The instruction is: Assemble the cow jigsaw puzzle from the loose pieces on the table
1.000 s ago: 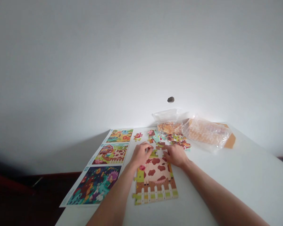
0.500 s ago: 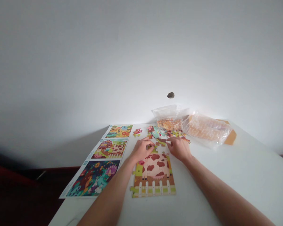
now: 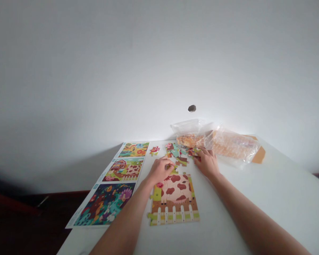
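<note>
A partly joined jigsaw puzzle of a spotted cow behind a white fence lies flat on the table. Above its upper left edge is my left hand, thumb and fingers pinched on a small greenish puzzle piece that they partly cover. My right hand reaches over the right side of a pile of loose puzzle pieces, fingers apart and touching the pile. Between the two hands lies a brown and green piece. A red piece sits apart, left of the pile.
A printed sheet with three colourful pictures lies along the table's left edge. Clear plastic bags of pieces rest at the back, over orange-brown card. Behind the table rises a white wall with a small hole.
My right hand has moved away and to the right, from the brown and green piece to the pile's right side. My left hand has stayed nearly in place.
</note>
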Demonstrator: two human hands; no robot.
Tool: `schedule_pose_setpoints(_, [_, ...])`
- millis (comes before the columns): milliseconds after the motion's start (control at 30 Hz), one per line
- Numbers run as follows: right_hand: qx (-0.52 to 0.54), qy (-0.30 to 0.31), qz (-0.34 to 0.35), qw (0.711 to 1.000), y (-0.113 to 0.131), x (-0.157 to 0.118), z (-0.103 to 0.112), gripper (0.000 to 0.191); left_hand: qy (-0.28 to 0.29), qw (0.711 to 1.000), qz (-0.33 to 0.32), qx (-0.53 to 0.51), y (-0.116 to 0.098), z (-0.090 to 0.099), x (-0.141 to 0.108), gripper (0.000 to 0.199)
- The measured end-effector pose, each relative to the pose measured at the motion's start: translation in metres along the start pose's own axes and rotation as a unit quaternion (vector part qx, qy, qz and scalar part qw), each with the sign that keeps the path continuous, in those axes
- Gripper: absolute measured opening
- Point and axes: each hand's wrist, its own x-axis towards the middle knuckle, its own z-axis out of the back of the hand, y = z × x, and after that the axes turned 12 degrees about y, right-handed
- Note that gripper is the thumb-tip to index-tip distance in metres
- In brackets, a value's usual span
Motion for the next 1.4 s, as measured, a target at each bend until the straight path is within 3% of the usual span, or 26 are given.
schedule_pose_setpoints(300, [0.019, -0.009, -0.004, 1.0, 0.002, -0.001, 0.0, 0.016, -0.002, 1.0, 0.003, -0.014, 0.005, -0.002, 0.0, 0.014])
schedule_pose_setpoints(700, [0.045, -0.043, 0.001, 0.998, -0.002, 0.002, -0.003, 0.032, 0.001, 1.0, -0.002, -0.01, 0.005, -0.003, 0.001, 0.015])
schedule_pose_setpoints(800, [0.081, -0.074, 0.062, 0.992, 0.0, 0.001, -0.001, 0.033, 0.002, 1.0, -0.007, -0.003, 0.006, -0.003, 0.0, 0.015])
schedule_pose_setpoints(900, [0.128, -0.072, 0.168, 0.975, 0.005, -0.002, 0.004, 0.034, -0.01, 1.0, -0.009, 0.002, 0.004, -0.004, 0.0, 0.015])
schedule_pose_setpoints(1033, [0.163, -0.05, 0.266, 0.949, 0.014, -0.009, 0.01, 0.036, -0.031, 0.999, -0.041, -0.011, -0.002, -0.004, -0.001, 0.052])
schedule_pose_setpoints(1100, [0.176, -0.034, 0.291, 0.94, 0.017, -0.01, 0.01, 0.038, -0.031, 0.997, -0.061, -0.021, -0.005, -0.004, -0.002, 0.06])
schedule_pose_setpoints(1400, [0.225, 0.041, 0.34, 0.912, 0.021, -0.013, 0.009, 0.036, -0.031, 0.997, -0.044, -0.051, -0.007, -0.005, -0.001, 0.047])
